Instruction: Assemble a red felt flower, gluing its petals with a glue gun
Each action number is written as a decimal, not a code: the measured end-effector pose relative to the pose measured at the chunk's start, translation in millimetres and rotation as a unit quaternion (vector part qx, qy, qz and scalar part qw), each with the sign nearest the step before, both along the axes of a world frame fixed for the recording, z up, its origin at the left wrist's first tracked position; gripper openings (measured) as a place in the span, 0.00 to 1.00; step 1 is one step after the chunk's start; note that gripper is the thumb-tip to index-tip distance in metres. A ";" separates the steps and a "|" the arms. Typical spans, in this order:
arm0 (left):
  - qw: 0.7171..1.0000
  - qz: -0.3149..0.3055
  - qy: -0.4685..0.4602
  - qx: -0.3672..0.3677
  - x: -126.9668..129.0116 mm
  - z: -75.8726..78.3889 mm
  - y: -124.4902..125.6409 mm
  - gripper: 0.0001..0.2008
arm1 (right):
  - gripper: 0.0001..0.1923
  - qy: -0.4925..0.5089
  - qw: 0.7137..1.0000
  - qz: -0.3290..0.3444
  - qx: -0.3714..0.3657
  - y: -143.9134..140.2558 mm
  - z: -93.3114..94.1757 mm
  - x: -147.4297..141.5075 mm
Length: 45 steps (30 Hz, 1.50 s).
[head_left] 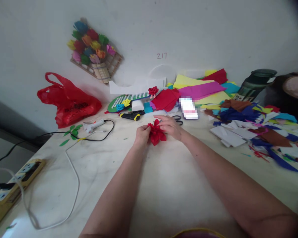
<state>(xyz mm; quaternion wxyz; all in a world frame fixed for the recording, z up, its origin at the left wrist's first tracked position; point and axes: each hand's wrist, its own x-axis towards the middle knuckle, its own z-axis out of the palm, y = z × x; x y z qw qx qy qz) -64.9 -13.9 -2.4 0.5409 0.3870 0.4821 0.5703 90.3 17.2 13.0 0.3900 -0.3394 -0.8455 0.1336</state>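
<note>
A red paper flower (pixel 156 136) with pointed petals is held between both hands, just above the table. My left hand (pixel 142 135) pinches its left side between thumb and fingers. On the other side, my right hand (pixel 172 127) has its fingers closed on the upper right petals, the index finger stretched out over the top; its thumb is hidden. Black-handled scissors (pixel 178 120) lie just behind my right hand, their blades partly covered. A yellow and black utility knife (pixel 130 116) rests behind my left hand.
At left are a glue gun (pixel 94 125), green paper leaves (pixel 73 132), a power strip (pixel 22 177) and looping cables. A red bag (pixel 69 102), coloured paper sheets (pixel 201 89) and a phone (pixel 189 108) stand or lie behind. Paper scraps (pixel 260 129) and a bottle (pixel 255 84) occupy the right.
</note>
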 end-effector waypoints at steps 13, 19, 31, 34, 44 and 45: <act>0.999 -0.006 -0.047 -0.019 3.6 6.3 -4.4 0.14 | 0.06 -0.049 0.998 -0.029 -0.016 -8.7 8.5 -2.7; 0.998 -0.009 -0.057 -0.007 3.5 6.9 -4.6 0.16 | 0.03 -0.039 0.998 -0.045 -0.021 -8.3 9.1 -3.1; 0.999 -0.038 -0.003 0.016 -0.9 -0.6 -2.0 0.15 | 0.07 -0.080 0.995 -0.047 -0.040 -7.4 10.7 -3.5; 0.999 -0.040 -0.016 0.014 -1.0 -2.0 -1.0 0.15 | 0.07 -0.095 0.995 -0.031 -0.009 -5.3 8.5 -2.3; 0.997 -0.022 -0.069 -0.016 -1.4 2.3 -2.2 0.16 | 0.12 -0.113 0.984 0.044 0.127 -16.7 15.9 -6.4; 0.997 -0.023 -0.072 -0.015 -1.4 3.3 -2.5 0.16 | 0.11 -0.098 0.987 0.047 0.115 -16.9 17.1 -5.3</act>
